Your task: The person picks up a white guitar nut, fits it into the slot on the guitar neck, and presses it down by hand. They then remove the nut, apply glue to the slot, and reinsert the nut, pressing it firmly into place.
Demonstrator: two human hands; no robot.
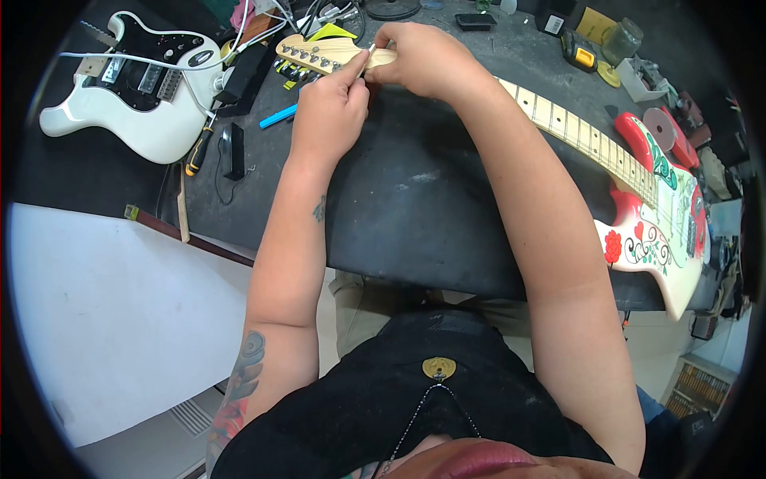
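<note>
Here, the left hand [331, 108] is closed narrow, forefinger and thumb pinched on a thin silvery tool [371, 50] whose tip meets the headstock [319, 54]. What kind of tool it is cannot be made out, since most of it is hidden between the two hands. The right hand [427, 60] is curled down over the spot where the headstock joins the neck [574, 132], covering that joint and holding it against the dark worktop [415, 199].

The headstock lies at the worktop's far edge with its tuners pointing away. The neck runs right to a red and cream guitar body [654, 231] painted with flowers and hearts, partly cut off by the lens edge.

Just beside the left hand lies a blue pen-like thing [278, 117], then a yellow and black screwdriver [199, 152]. Further left is a white guitar body [136, 88] with a black pickguard and loose cables across it. At the far right stand a glass jar [622, 40] and a yellow and black device [580, 52]. The labels there are too small to read.
</note>
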